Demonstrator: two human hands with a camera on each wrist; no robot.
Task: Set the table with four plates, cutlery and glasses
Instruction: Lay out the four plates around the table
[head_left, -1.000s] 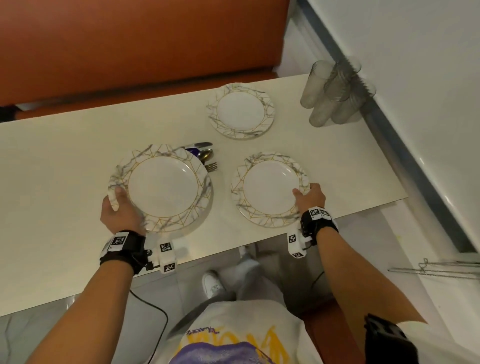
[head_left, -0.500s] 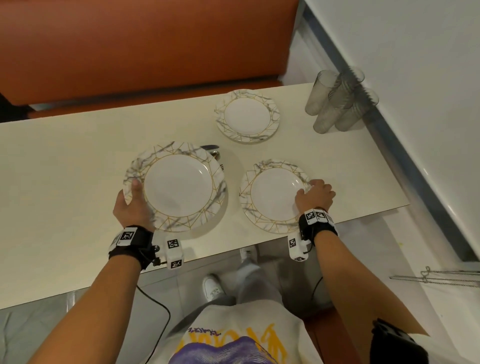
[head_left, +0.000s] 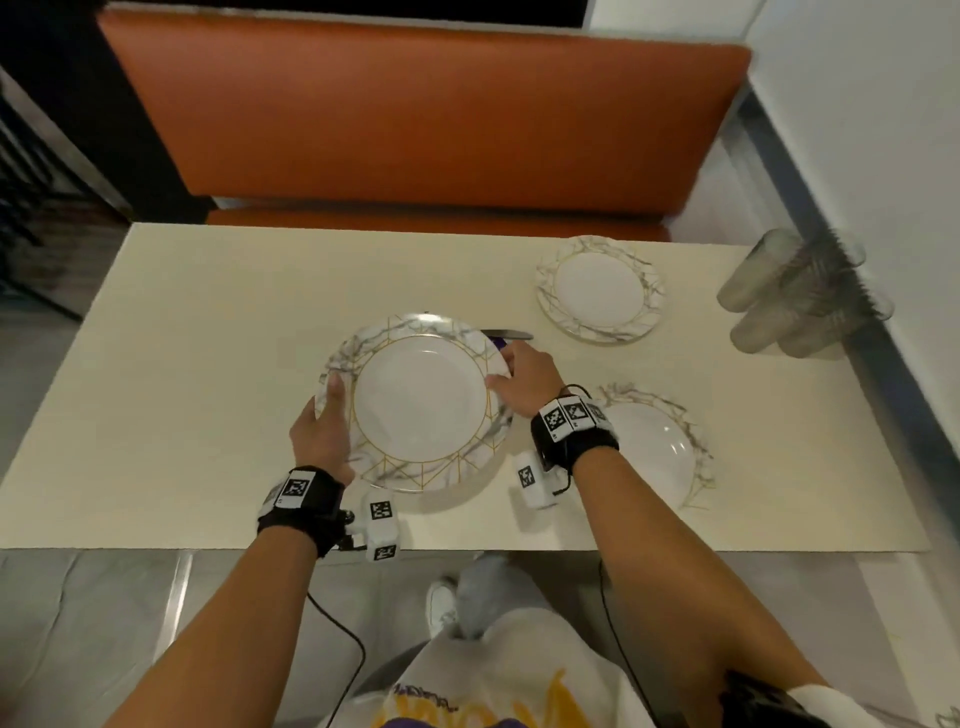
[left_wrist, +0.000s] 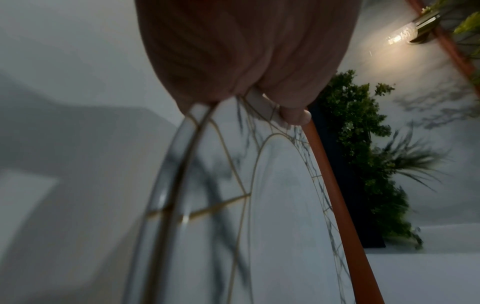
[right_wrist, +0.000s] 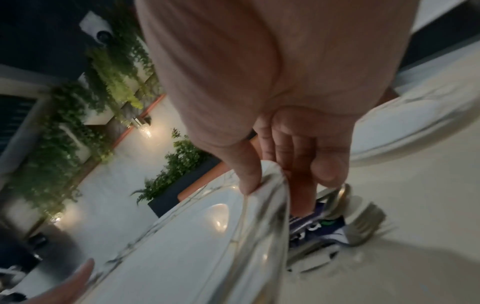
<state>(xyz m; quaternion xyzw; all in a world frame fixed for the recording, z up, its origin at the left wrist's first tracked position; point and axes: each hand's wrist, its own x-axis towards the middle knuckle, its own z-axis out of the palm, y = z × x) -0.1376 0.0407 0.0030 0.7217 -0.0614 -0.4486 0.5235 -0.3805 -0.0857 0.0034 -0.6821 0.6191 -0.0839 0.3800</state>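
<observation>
Both grips clasp the stacked plates (head_left: 421, 400), left hand (head_left: 322, 431) and right hand (head_left: 524, 379) on opposite rims, thumbs on top, held over mid-counter (head_left: 182, 364) above the cutlery (right_wrist: 337, 218), so plate-laying is underway and next calls for peeling one off.

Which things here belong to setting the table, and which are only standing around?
For the job: held plate, far plate, near plate, cutlery, glasses, table.
Only around: orange bench, plants, wall lamp.
</observation>
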